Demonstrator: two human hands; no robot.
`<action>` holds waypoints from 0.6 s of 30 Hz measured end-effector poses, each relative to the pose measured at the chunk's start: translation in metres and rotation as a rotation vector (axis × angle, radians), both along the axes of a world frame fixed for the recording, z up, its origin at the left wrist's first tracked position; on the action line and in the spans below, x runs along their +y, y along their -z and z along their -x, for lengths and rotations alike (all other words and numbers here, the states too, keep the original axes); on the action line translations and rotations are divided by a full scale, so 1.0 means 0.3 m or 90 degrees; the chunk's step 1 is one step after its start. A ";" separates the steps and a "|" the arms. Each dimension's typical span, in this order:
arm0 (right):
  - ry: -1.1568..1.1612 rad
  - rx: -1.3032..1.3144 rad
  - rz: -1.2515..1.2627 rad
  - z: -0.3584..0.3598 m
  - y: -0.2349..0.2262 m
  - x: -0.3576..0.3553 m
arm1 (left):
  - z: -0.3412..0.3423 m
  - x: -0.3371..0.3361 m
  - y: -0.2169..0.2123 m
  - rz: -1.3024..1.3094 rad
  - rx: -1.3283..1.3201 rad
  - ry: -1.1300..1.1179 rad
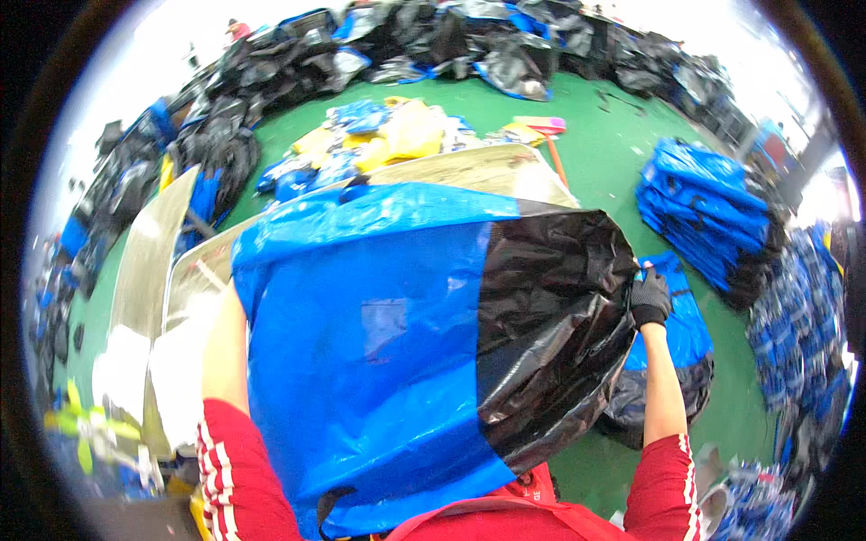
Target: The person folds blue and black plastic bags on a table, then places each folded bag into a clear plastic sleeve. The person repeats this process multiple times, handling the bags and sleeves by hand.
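A large bag of blue and black plastic sheeting (370,334) spreads in front of me, its blue part to the left and its crinkled black part to the right. My right hand (650,298), in a dark glove, is closed on the edge of the black end. My left forearm reaches up to the bag's far left corner, where the blue sheet hides the hand and its fingers. A dark strap loop (334,509) hangs at the near blue edge. Beneath the bag, a worn pale table (496,171) shows along the far side.
Another blue and black bag (690,316) lies behind my right hand. Stacked blue bags (704,203) stand farther right on the green floor (604,135). Yellow and blue sheeting (397,135) is heaped beyond the table. A yellow-green fan (86,424) is at the lower left.
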State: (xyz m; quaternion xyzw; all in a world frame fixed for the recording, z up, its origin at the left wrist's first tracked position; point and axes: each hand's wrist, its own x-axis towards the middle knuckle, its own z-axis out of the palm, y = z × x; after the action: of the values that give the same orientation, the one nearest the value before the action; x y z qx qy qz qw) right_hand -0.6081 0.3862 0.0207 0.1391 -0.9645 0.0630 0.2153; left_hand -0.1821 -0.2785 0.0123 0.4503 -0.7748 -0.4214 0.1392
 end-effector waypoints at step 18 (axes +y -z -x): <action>-0.044 -0.330 0.198 -0.311 0.132 0.070 | 0.019 -0.356 -0.034 -0.036 0.217 -0.013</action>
State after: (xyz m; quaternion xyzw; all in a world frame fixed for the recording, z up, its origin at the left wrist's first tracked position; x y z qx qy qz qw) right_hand -0.5149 0.4073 -0.0188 0.1165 -0.9608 0.2508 -0.0215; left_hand -0.1878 -0.3852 0.0226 0.3837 -0.7235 -0.5116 0.2602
